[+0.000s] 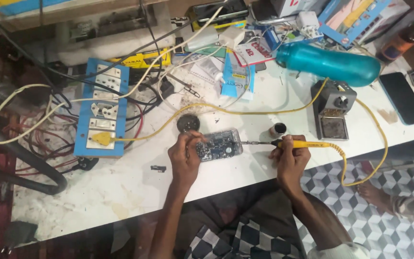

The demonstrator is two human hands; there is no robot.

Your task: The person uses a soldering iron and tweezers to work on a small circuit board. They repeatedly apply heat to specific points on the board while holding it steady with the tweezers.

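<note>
An opened phone with its circuit board showing (222, 144) lies on the white worktable (135, 187). My left hand (185, 156) grips its left end, fingers curled over the edge. My right hand (291, 156) holds a yellow-handled soldering iron (303, 143), its metal tip pointing left and touching the right end of the phone. The iron's yellow cord (382, 139) loops off the table edge and runs back across the table to a yellow plug (101, 139) in a blue switchboard (101, 108).
A soldering iron stand (332, 115) sits right of the phone, a small black pot (278, 128) beside it. A teal bottle (331, 62) lies behind, a dark phone (402, 98) at far right. Tangled wires, boxes and packets crowd the back. A round black tin (188, 123) sits above my left hand.
</note>
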